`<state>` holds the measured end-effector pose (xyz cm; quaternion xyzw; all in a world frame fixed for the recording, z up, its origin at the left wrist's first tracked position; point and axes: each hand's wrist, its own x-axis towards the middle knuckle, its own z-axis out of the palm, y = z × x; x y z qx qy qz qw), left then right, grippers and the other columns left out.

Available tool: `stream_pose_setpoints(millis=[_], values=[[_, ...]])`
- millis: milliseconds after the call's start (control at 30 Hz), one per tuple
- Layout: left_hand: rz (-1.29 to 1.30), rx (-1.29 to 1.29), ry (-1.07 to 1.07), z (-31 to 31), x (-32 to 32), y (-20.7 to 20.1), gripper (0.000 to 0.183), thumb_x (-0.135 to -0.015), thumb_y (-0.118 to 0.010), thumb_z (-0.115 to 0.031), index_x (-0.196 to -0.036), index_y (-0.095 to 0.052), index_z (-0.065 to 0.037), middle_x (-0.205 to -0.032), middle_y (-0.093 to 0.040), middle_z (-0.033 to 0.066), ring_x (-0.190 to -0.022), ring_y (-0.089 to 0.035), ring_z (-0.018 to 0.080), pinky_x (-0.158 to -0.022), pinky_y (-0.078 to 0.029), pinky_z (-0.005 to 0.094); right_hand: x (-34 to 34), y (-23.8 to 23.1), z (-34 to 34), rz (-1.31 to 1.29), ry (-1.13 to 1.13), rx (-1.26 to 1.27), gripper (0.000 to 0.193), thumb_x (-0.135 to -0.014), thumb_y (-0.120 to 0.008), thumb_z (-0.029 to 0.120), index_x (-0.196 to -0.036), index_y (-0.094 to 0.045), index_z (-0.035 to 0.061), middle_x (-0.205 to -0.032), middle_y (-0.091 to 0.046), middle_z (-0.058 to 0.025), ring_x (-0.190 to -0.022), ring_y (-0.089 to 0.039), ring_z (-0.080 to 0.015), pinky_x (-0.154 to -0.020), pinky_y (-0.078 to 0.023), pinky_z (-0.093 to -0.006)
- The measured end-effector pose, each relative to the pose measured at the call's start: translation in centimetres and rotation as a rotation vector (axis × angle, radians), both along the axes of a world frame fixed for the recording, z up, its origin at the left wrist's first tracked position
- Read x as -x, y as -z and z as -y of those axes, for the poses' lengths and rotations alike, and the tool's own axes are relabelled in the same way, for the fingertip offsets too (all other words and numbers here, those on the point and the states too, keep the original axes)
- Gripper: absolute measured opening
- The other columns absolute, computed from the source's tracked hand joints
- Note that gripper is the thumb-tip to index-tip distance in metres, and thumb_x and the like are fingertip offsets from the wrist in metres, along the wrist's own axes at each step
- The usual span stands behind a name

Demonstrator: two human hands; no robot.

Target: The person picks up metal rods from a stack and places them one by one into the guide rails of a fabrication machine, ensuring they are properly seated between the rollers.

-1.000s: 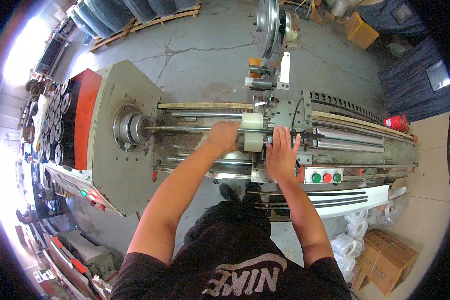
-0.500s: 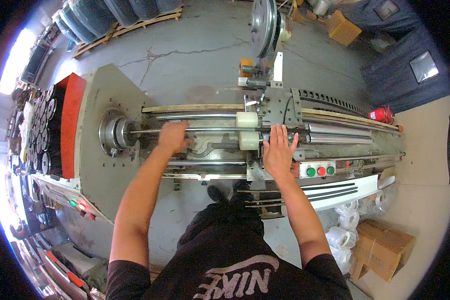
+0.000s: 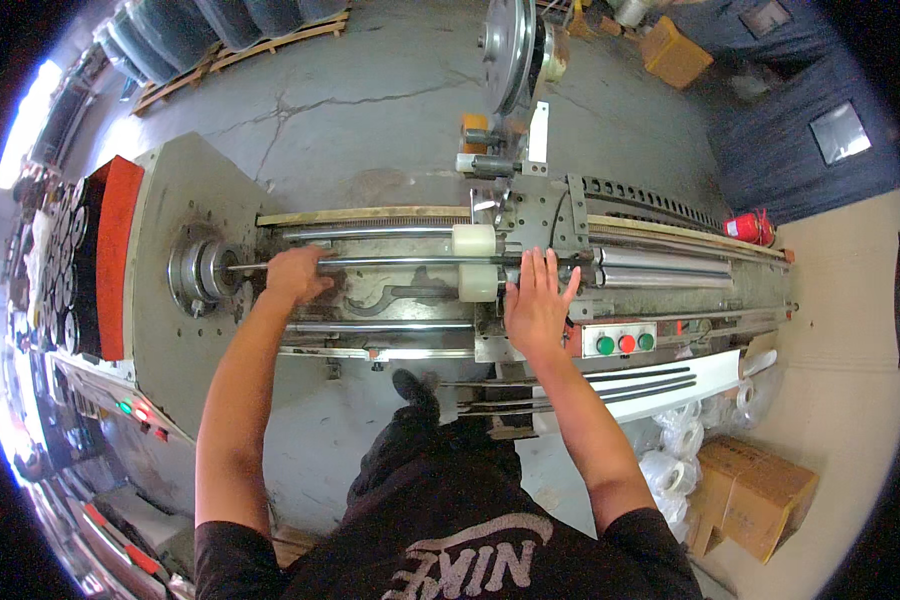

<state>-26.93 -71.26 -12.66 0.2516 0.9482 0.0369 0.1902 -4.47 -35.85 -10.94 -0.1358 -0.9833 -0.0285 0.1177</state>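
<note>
While I look down from the head camera, my left hand (image 3: 295, 275) is curled around the long steel shaft (image 3: 390, 262) that runs left to right across the machine bed (image 3: 410, 300), its grip closed on the rod just right of the round chuck (image 3: 202, 275) set in the big grey end plate (image 3: 165, 210). My right hand (image 3: 538, 303) lies flat on the carriage block (image 3: 540, 215), fingers spread and pointing far, pinching nothing; it sits just right of the cream-coloured roller (image 3: 475, 262) threaded on the shaft. The shaft itself passes from the chuck on the left, through the roller, and under my right fingertips. Near that hand, a small panel carries two green buttons and one red button (image 3: 626, 343). A large spoked wheel (image 3: 507, 45) stands on the far side, and a red extinguisher (image 3: 748, 227) lies far right. Cardboard boxes (image 3: 755, 490) and white bagged rolls (image 3: 675, 455) sit on the floor at near right.
</note>
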Motion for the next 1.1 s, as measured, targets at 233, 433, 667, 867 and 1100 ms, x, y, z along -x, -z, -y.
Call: stream_pose_setpoints(millis=[233,433,667,867,1100], values=[[-0.021,-0.034,0.041,-6.1,-1.6,2.0,0.070,-0.079,-0.084,-0.043,-0.141,-0.062,-0.020,-0.128,-0.072,0.0122,-0.117,-0.068,0.0336,-0.100,-0.055,0.0476,0.2,0.9,0.0,-0.030,-0.087,0.068,0.063,-0.100,-0.060,0.031,-0.151,-0.043,-0.0001,-0.158,-0.043,-0.0172,-0.153,-0.032,-0.0351,-0.122,-0.007,-0.0706],[0.017,-0.035,0.027,-13.2,-4.0,1.9,0.069,-0.081,-0.083,-0.041,-0.142,-0.061,-0.017,-0.126,-0.073,0.0127,-0.118,-0.068,0.0342,-0.099,-0.055,0.0479,0.5,1.5,-1.0,0.039,-0.125,0.141,0.063,-0.102,-0.059,0.030,-0.154,-0.041,-0.0002,-0.160,-0.042,-0.0163,-0.154,-0.032,-0.0334,-0.124,-0.005,-0.0685],[0.009,-0.068,0.064,-17.8,-5.8,2.4,0.064,-0.079,-0.084,-0.038,-0.135,-0.064,-0.013,-0.122,-0.074,0.0121,-0.113,-0.070,0.0336,-0.097,-0.056,0.0457,0.2,1.8,-1.9,0.011,-0.186,0.126,0.061,-0.102,-0.057,0.030,-0.152,-0.045,-0.0025,-0.159,-0.045,-0.0170,-0.153,-0.034,-0.0337,-0.123,-0.006,-0.0680],[-0.070,-0.063,0.107,-21.4,-7.7,2.0,0.052,-0.074,-0.082,-0.027,-0.121,-0.066,-0.012,-0.115,-0.074,0.0120,-0.106,-0.072,0.0322,-0.094,-0.056,0.0442,0.0,1.9,-3.0,0.063,-0.188,0.103,0.064,-0.101,-0.055,0.032,-0.155,-0.041,-0.0007,-0.162,-0.042,-0.0157,-0.154,-0.032,-0.0314,-0.123,-0.007,-0.0668],[-0.157,-0.200,0.124,-19.6,-7.9,3.0,0.056,-0.077,-0.083,-0.033,-0.125,-0.066,-0.011,-0.118,-0.073,0.0154,-0.109,-0.070,0.0363,-0.094,-0.055,0.0489,-0.1,1.6,-3.2,0.047,-0.195,0.128,0.062,-0.099,-0.062,0.027,-0.152,-0.044,0.0005,-0.159,-0.045,-0.0156,-0.151,-0.037,-0.0300,-0.122,-0.016,-0.0603]])
